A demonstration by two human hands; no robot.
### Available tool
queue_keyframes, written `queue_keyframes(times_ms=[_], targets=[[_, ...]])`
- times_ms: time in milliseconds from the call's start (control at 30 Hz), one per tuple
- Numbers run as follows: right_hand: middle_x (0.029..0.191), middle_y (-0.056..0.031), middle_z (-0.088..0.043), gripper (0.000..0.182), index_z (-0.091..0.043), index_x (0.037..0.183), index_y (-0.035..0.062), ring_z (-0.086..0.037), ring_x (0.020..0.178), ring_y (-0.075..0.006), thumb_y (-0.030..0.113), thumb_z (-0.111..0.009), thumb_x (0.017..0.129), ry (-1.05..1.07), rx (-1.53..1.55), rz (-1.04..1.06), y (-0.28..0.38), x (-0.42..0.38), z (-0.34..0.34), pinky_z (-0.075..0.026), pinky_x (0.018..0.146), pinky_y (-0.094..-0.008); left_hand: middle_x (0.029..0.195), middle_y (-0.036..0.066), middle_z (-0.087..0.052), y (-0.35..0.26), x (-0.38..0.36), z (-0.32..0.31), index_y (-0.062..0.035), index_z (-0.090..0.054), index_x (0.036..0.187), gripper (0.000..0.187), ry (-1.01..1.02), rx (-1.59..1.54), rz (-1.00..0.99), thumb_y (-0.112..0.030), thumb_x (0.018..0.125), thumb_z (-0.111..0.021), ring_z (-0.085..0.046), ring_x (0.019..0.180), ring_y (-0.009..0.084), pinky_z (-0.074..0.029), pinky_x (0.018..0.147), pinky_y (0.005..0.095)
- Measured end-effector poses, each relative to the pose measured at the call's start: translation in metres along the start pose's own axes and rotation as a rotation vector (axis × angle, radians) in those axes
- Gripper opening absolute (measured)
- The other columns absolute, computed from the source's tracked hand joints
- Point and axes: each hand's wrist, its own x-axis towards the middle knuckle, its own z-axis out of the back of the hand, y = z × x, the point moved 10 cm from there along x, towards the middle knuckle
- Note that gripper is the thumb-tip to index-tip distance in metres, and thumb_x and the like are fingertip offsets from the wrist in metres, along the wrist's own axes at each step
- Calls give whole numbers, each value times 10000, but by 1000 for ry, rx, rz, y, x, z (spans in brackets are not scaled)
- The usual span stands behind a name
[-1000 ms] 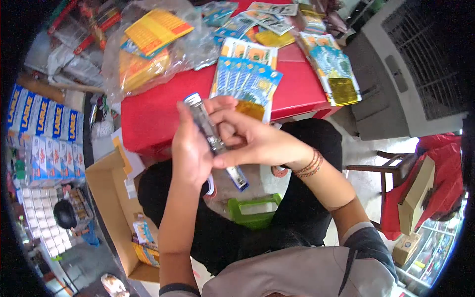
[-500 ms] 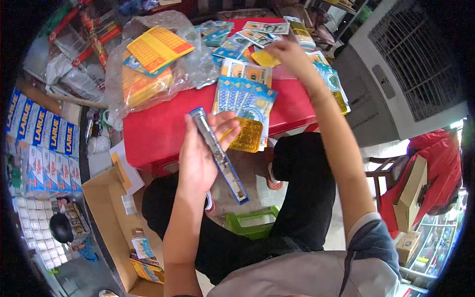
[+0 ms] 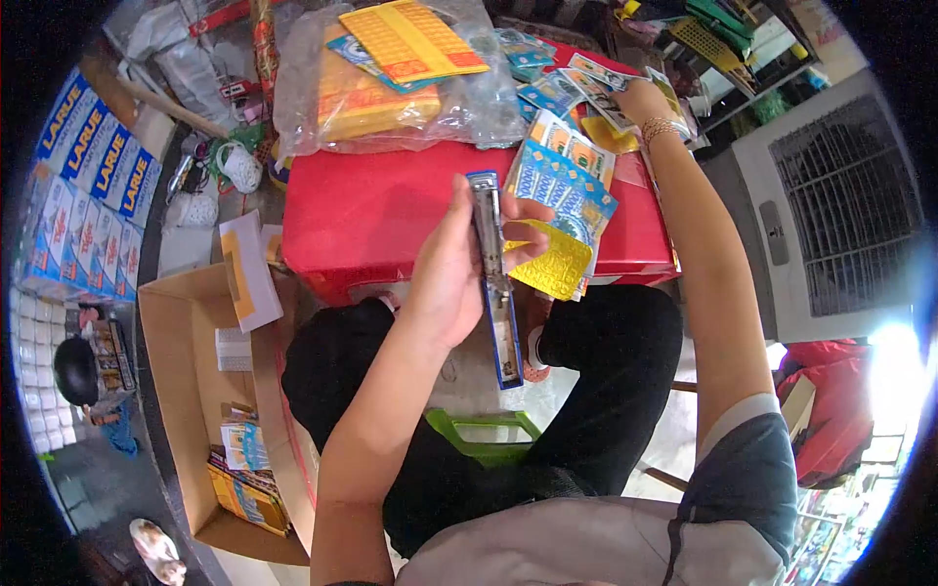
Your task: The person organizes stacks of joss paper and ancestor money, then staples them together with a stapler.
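My left hand point(image 3: 464, 259) holds a long blue-edged stapler point(image 3: 497, 283) with its metal inside facing up. Just right of those fingers, a shiny gold sheet point(image 3: 557, 261) lies at the lower end of fanned blue notes point(image 3: 562, 190) and orange-white notes point(image 3: 586, 151) at the table's edge. My right hand point(image 3: 640, 102) reaches to the far right of the red table point(image 3: 381, 215), its fingers bent over printed notes point(image 3: 598, 95); what they grip is too small to tell. A yellow piece point(image 3: 611, 135) lies below that hand.
Yellow patterned paper point(image 3: 412, 41) rests on a clear plastic bag point(image 3: 479, 107). At lower left, an open cardboard box point(image 3: 166, 391) holds paper packs. A green stool point(image 3: 484, 435) stands between the legs, a grey cooler point(image 3: 757, 220) at right, and a cat point(image 3: 156, 552) at bottom left.
The view has turned left, so the table sits further right. My right hand has moved off the yellow piece to the notes behind it. The stapler in my left hand is more upright.
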Motion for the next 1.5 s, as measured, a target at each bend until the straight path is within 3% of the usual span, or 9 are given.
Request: queue_keyframes(times_ms=[133, 733, 800, 867, 967, 1267, 1400, 1433, 1500], targets=[[1212, -141, -634, 561, -668, 1137, 93, -606, 1122, -308, 543, -650, 803, 73, -93, -92, -4, 1, -2, -490, 920, -442, 1067, 175, -638, 6, 1, -4, -77, -578, 930, 478, 47, -61, 35, -466, 1020, -316, -623, 935, 232, -487, 898, 390], [974, -143, -697, 322, -658, 1057, 127, -655, 966, -337, 318, -623, 800, -86, -119, 247, 22, -25, 15, -407, 956, -522, 1061, 188, -642, 14, 7, 8, -61, -569, 972, 480, -17, -14, 77, -484, 1007, -346, -648, 889, 237, -523, 858, 401], [1094, -123, -670, 299, -650, 1048, 123, -616, 1075, -312, 297, -593, 812, 27, -120, 222, 17, -33, 2, -365, 967, -584, 1062, 185, -641, 14, 6, 8, -61, -567, 970, 481, -25, -1, 76, -487, 1006, -347, -649, 889, 236, -525, 853, 403], [1251, -96, -595, 301, -646, 1077, 157, -521, 1215, -293, 308, -588, 823, -181, -245, 260, 23, -47, 17, -308, 970, -660, 1064, 183, -639, 16, 6, 9, -61, -564, 968, 482, -33, 9, 80, -490, 1005, -347, -649, 889, 235, -528, 848, 405], [1294, -72, -542, 294, -648, 1086, 211, -449, 1250, -344, 302, -639, 807, -216, -64, 128, 5, -32, 7, -300, 938, -681, 1067, 180, -638, 17, 8, 9, -60, -561, 962, 486, -24, 8, 80, -495, 1003, -348, -648, 890, 231, -528, 849, 404], [1380, -68, -449, 455, -581, 1241, 273, -337, 1321, -379, 413, -660, 815, -65, -186, 257, 3, 5, -20, -213, 985, -723, 1056, 157, -640, 18, 7, 16, -92, -568, 979, 488, -44, 64, 110, -529, 992, -352, -639, 871, 203, -542, 715, 324], [1297, -71, -556, 401, -588, 1223, 244, -423, 1280, -319, 386, -635, 851, -333, 47, 367, 32, -28, 26, -187, 974, -722, 967, 145, -657, 18, 5, 24, -82, -545, 966, 555, -127, 44, 126, -599, 961, -345, -652, 807, 201, -546, 622, 299], [1159, -94, -639, 378, -580, 1213, 169, -540, 1161, -288, 324, -652, 876, -319, 51, 326, 47, -54, 49, -362, 974, -503, 921, 145, -665, 17, 5, 25, -52, -528, 973, 618, -152, 61, 117, -644, 937, -352, -663, 772, 204, -560, 611, 302], [1147, -95, -641, 359, -568, 1222, 125, -555, 1141, -253, 276, -629, 902, -206, 431, 454, 55, -65, 50, -404, 950, -443, 896, 131, -659, 10, 3, 16, -45, -531, 959, 661, -143, 77, 113, -684, 905, -369, -665, 765, 207, -561, 594, 303]])
